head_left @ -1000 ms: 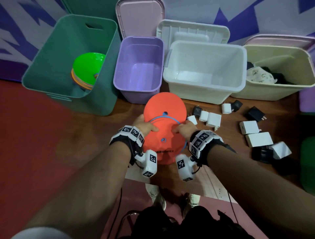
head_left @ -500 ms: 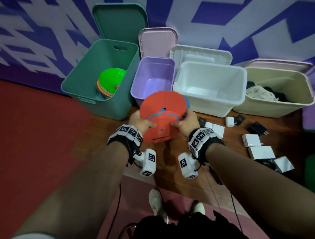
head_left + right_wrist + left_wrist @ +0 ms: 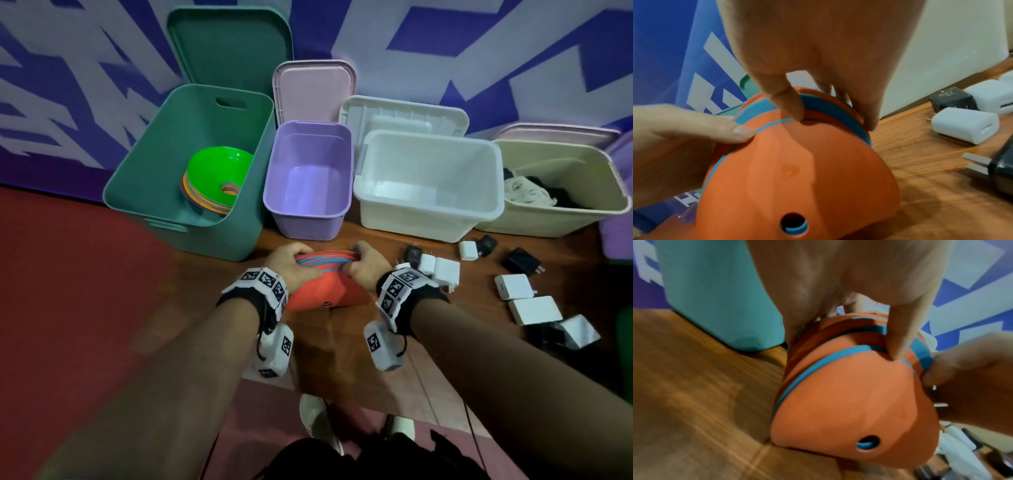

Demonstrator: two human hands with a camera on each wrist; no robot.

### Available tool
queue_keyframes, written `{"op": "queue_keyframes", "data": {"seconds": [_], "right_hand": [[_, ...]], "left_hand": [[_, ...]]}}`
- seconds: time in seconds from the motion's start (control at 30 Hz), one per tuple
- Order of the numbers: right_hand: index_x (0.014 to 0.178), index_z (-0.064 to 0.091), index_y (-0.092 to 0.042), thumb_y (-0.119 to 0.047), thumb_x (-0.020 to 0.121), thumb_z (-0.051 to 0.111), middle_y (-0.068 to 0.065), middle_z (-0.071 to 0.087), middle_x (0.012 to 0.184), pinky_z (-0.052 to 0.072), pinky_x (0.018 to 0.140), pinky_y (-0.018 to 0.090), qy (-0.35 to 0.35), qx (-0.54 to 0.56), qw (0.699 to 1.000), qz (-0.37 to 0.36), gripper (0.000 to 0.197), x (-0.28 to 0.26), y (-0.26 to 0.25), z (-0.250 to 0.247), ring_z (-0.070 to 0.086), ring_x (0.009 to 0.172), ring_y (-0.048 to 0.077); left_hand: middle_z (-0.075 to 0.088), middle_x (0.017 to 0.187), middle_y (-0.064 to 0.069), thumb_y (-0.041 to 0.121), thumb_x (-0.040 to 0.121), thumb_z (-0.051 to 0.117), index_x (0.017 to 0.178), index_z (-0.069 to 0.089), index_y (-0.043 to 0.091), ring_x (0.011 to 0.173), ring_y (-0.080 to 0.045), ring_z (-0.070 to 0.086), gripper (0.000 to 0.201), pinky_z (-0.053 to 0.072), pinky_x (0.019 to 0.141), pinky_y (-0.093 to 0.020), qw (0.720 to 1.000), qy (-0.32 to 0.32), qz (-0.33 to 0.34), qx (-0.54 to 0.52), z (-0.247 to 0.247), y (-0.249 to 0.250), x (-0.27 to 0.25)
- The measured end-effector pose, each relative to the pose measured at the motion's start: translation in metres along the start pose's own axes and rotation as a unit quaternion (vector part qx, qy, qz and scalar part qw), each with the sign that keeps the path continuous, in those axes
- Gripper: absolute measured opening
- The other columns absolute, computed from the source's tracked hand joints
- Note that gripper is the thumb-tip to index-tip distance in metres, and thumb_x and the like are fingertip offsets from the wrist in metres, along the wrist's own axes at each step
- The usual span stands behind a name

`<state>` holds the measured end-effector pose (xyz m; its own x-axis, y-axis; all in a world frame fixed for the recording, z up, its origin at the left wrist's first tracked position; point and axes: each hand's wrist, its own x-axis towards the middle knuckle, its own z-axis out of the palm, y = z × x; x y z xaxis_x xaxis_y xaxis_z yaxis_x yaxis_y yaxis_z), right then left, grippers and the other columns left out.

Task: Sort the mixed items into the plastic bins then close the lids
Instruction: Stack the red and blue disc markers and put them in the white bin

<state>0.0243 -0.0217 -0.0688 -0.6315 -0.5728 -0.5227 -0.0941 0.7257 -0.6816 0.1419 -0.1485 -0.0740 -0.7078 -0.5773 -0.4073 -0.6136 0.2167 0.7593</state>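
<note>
A stack of orange and blue disc cones (image 3: 325, 287) is held over the wooden floor in front of the purple bin (image 3: 308, 219). It is tipped so its rims point up and away from me. My left hand (image 3: 294, 263) grips the rims on the left and my right hand (image 3: 364, 262) grips them on the right. In the left wrist view my left thumb (image 3: 898, 340) presses between layers of the stack (image 3: 849, 402). In the right wrist view a right fingertip (image 3: 791, 105) digs between the rims of the stack (image 3: 797, 170). The green bin (image 3: 164, 137) holds more cones (image 3: 215, 174).
A white bin (image 3: 411, 219) and a beige bin (image 3: 548, 222) with cloth inside stand to the right. Lids lean on the wall behind the bins. Several white and black chargers (image 3: 445, 270) lie on the floor to the right of my hands.
The cone stack has tipped from facing me to nearly edge-on and sits lower in front of the purple bin. Both hands keep hold of it.
</note>
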Motion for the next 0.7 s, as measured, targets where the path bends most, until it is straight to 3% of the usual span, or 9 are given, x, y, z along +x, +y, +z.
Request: {"op": "queue_keyframes", "data": {"seconds": [0.03, 0.1, 0.23, 0.33, 0.43, 0.53, 0.63, 0.7], "right_hand": [[0.106, 0.052, -0.014, -0.01, 0.083, 0.06, 0.006, 0.056, 0.092, 0.038, 0.073, 0.025, 0.002, -0.007, 1.0, 0.002, 0.025, 0.003, -0.001, 0.001, 0.053, 0.085, 0.02], [0.099, 0.049, -0.017, -0.009, 0.08, 0.063, 0.006, 0.058, 0.091, 0.041, 0.072, 0.027, -0.012, 0.0, 1.0, 0.0, 0.025, 0.007, -0.003, 0.003, 0.055, 0.084, 0.021], [0.109, 0.048, -0.018, -0.019, 0.071, 0.076, 0.008, 0.059, 0.109, 0.047, 0.084, 0.031, -0.009, -0.106, 0.994, 0.0, 0.047, 0.013, -0.002, 0.005, 0.058, 0.098, 0.026], [0.112, 0.053, -0.019, -0.026, 0.073, 0.077, 0.006, 0.064, 0.111, 0.049, 0.088, 0.032, 0.008, -0.157, 0.988, 0.007, 0.046, 0.015, -0.004, 0.0, 0.06, 0.103, 0.027], [0.1, 0.055, -0.024, -0.033, 0.074, 0.075, 0.006, 0.064, 0.108, 0.047, 0.086, 0.031, 0.03, -0.174, 0.984, 0.0, 0.034, 0.019, -0.007, -0.008, 0.057, 0.106, 0.028], [0.109, 0.059, -0.027, -0.044, 0.069, 0.076, 0.009, 0.06, 0.111, 0.048, 0.092, 0.035, 0.035, -0.16, 0.986, -0.01, 0.046, 0.021, -0.01, -0.017, 0.055, 0.105, 0.028], [0.111, 0.061, -0.029, -0.048, 0.065, 0.077, 0.008, 0.06, 0.11, 0.049, 0.093, 0.037, 0.032, -0.123, 0.992, -0.014, 0.052, 0.019, -0.013, -0.035, 0.059, 0.099, 0.027], [0.111, 0.062, -0.022, -0.034, 0.072, 0.078, 0.006, 0.067, 0.106, 0.05, 0.093, 0.037, 0.008, -0.044, 0.998, -0.036, 0.044, 0.014, -0.016, -0.052, 0.063, 0.098, 0.026]], "left_hand": [[0.07, 0.095, -0.002, 0.018, 0.073, 0.078, 0.107, 0.066, 0.015, 0.089, -0.017, 0.065, 0.036, 0.051, 0.088, -0.03, 1.0, -0.005, 0.013, 0.021, -0.003, -0.003, 0.004], [0.072, 0.099, -0.002, 0.03, 0.078, 0.073, 0.107, 0.065, 0.017, 0.094, -0.019, 0.067, 0.033, 0.051, 0.091, -0.035, 0.998, -0.012, 0.034, 0.06, -0.008, -0.009, 0.011], [0.07, 0.094, -0.002, 0.041, 0.078, 0.067, 0.099, 0.062, 0.018, 0.092, -0.024, 0.065, 0.033, 0.05, 0.088, -0.038, 0.994, -0.016, 0.04, 0.096, -0.01, -0.012, 0.02], [0.068, 0.09, -0.002, 0.048, 0.073, 0.063, 0.093, 0.057, 0.017, 0.088, -0.026, 0.064, 0.038, 0.05, 0.086, -0.039, 0.994, -0.023, 0.029, 0.105, -0.011, -0.007, 0.026], [0.067, 0.093, -0.004, 0.048, 0.076, 0.064, 0.096, 0.055, 0.016, 0.089, -0.027, 0.064, 0.039, 0.05, 0.086, -0.04, 0.993, -0.031, 0.015, 0.112, -0.014, -0.001, 0.032], [0.068, 0.098, -0.004, 0.058, 0.067, 0.06, 0.101, 0.056, 0.016, 0.093, -0.026, 0.065, 0.054, 0.051, 0.088, -0.04, 0.994, -0.021, 0.02, 0.103, -0.018, 0.009, 0.036], [0.067, 0.094, -0.005, 0.039, 0.08, 0.069, 0.096, 0.053, 0.017, 0.093, -0.026, 0.064, 0.032, 0.049, 0.088, -0.037, 0.994, 0.0, 0.028, 0.106, -0.022, 0.031, 0.034], [0.066, 0.093, -0.006, 0.033, 0.081, 0.071, 0.095, 0.056, 0.015, 0.092, -0.026, 0.064, 0.028, 0.049, 0.088, -0.035, 0.994, 0.023, 0.036, 0.099, -0.024, 0.049, 0.032]]}}
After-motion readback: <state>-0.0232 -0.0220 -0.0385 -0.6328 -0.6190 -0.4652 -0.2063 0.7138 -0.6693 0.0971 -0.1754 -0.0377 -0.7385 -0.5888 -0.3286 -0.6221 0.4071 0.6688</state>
